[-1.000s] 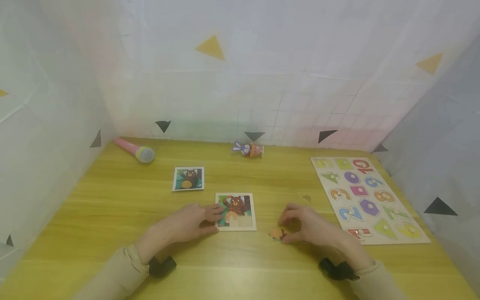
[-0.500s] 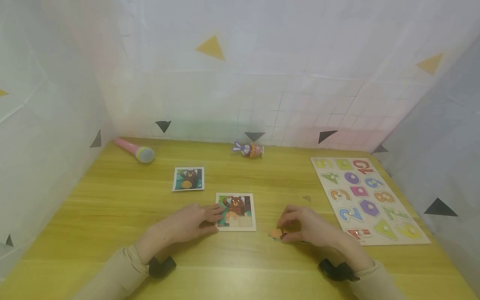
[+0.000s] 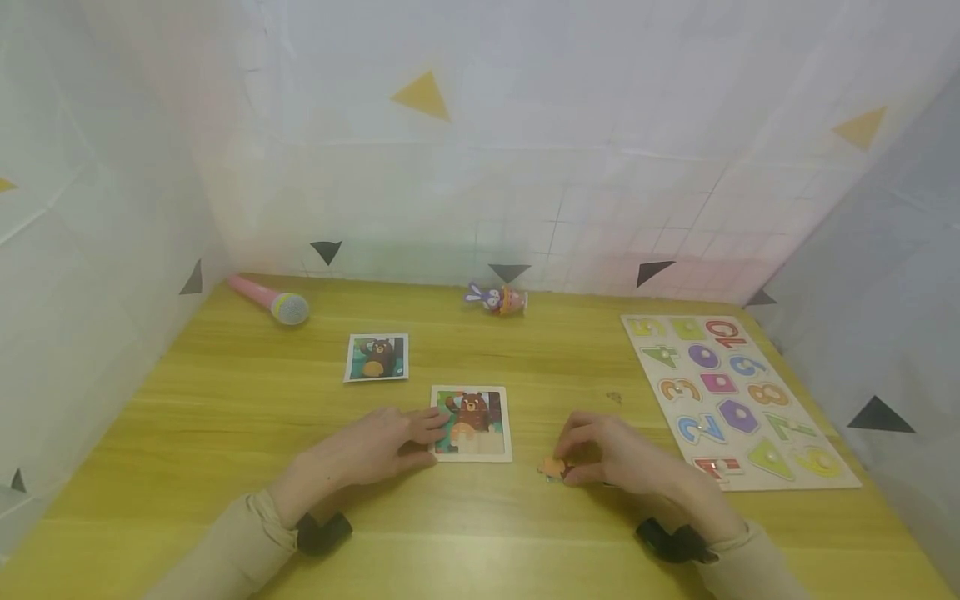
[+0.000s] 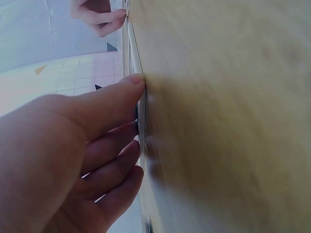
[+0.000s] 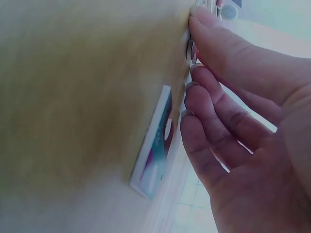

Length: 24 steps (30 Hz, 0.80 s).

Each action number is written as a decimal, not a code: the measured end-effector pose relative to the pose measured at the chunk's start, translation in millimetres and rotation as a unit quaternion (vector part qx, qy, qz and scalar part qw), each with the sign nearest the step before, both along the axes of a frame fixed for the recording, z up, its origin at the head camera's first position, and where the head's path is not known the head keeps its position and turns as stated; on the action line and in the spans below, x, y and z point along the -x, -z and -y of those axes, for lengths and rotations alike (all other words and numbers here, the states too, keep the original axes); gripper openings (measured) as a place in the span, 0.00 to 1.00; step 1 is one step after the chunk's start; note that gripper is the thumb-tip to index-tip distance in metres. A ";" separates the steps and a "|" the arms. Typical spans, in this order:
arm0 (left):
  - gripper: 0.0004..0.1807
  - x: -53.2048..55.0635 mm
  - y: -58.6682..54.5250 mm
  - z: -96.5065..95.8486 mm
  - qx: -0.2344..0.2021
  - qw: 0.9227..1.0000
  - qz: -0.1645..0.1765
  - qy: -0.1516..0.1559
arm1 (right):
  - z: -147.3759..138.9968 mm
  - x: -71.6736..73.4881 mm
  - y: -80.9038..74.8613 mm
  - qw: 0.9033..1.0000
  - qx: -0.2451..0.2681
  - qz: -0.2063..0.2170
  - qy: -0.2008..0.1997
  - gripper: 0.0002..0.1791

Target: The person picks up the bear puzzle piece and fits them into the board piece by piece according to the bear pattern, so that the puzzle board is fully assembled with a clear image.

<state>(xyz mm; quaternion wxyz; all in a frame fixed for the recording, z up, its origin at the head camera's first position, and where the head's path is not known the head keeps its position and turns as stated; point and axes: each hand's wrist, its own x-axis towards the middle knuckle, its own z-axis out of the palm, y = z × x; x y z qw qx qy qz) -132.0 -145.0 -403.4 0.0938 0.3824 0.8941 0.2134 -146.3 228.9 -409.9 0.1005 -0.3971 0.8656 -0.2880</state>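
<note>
In the head view my left hand (image 3: 378, 446) rests at the left edge of a bear picture puzzle (image 3: 471, 423). Its fingertips lie on the frame, the thumb at the near left corner. A pale bare patch shows at the puzzle's lower right. To the right, my right hand (image 3: 618, 450) pinches an orange and brown puzzle piece (image 3: 553, 468) at the table top, between thumb and fingers. A second puzzle piece (image 5: 158, 145), teal with a white edge, lies under that palm in the right wrist view; the hand mostly hides it in the head view.
A bear picture card (image 3: 377, 358) lies behind the puzzle. At the back are a pink toy microphone (image 3: 270, 301) and a rabbit figure (image 3: 497, 299). The number-and-shape board (image 3: 731, 400) lies right of my right hand. White sheeting (image 3: 480, 167) walls the table (image 3: 480, 533).
My right hand and the piece it pinches have shifted only very slightly. The left hand and the puzzle look unmoved.
</note>
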 end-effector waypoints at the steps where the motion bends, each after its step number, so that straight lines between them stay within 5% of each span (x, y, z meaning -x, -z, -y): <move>1: 0.26 0.0 0.1 0.0 0.000 1.000 0.000 0.000 | 0.3 -0.1 0.1 1.000 0.001 -0.003 -0.004 0.11; 14: 0.26 1.5 1.1 -0.9 -0.003 1.000 -0.006 0.005 | 5.4 -3.1 -5.6 0.999 -0.028 -0.022 0.019 0.10; 24: 0.26 1.2 0.5 -0.7 0.005 1.000 0.006 0.002 | 18.4 0.9 -12.0 0.999 0.011 -0.029 0.037 0.12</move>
